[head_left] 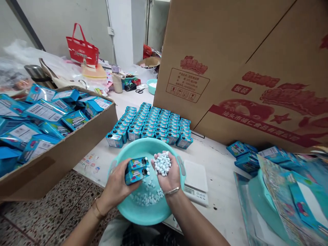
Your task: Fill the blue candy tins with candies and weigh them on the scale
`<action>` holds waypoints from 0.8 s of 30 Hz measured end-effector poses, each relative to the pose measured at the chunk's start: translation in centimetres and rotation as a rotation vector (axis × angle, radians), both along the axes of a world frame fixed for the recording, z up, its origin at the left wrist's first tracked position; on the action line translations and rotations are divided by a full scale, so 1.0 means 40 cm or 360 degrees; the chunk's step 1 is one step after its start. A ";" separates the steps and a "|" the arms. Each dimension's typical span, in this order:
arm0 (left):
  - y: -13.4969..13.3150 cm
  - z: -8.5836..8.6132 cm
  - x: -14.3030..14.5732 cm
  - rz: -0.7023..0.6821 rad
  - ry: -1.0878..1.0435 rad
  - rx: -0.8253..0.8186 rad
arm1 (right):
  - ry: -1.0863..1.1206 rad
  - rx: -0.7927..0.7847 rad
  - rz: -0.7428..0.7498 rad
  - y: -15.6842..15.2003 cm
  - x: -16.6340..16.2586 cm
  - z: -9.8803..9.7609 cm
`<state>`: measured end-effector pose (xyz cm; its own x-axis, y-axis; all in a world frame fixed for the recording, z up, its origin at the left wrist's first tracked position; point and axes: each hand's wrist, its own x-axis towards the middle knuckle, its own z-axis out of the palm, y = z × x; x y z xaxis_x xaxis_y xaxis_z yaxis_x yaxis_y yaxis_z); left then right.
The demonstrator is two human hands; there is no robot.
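Observation:
Over a turquoise basin (143, 217) I hold two small blue candy boxes (137, 169) side by side in my left hand (118, 184), their round holes facing right. White candies sit at those holes. My right hand (170, 174) is cupped, palm up, around a heap of small white and pale blue candies (163, 164), close beside the boxes. More loose candies (148, 197) lie on the bottom of the basin. Just beyond the basin, several rows of blue boxes (151, 123) stand upright on the white table.
A white digital scale (196, 177) sits right of the basin. A carton (97, 126) heaped with blue boxes is at the left. A large printed carton (230, 68) walls off the back right. Blue packs (247, 160) and another basin (263, 201) are at the right.

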<state>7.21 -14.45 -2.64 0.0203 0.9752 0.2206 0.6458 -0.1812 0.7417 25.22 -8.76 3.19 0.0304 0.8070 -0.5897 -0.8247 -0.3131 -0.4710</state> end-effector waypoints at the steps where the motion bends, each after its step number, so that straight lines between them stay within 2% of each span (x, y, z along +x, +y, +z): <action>1: 0.001 0.002 0.007 -0.0054 0.0068 0.0021 | -0.0042 0.0061 -0.0040 -0.003 -0.009 0.002; 7: 0.017 0.025 0.038 -0.0253 0.0193 0.0111 | -0.0389 0.0378 -0.0061 -0.028 -0.046 0.008; 10: 0.022 0.034 0.044 -0.0244 0.0158 0.0116 | -0.0502 0.0514 0.0004 -0.032 -0.047 0.015; 16: 0.025 0.049 0.040 -0.0221 0.0100 0.0107 | -0.0549 0.0599 0.0088 -0.022 -0.042 0.020; 20: 0.027 0.043 0.033 -0.0222 0.0118 0.0084 | -0.0526 0.0602 0.0150 -0.022 -0.044 0.028; 24: 0.028 0.035 0.026 -0.0177 0.0201 0.0168 | -0.0580 0.0610 0.0199 -0.028 -0.044 0.039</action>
<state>8.26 -13.33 -1.23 0.1604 0.9370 0.3104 0.7042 -0.3290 0.6291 23.45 -9.86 4.75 0.0682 0.9727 -0.2218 -0.5540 -0.1480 -0.8192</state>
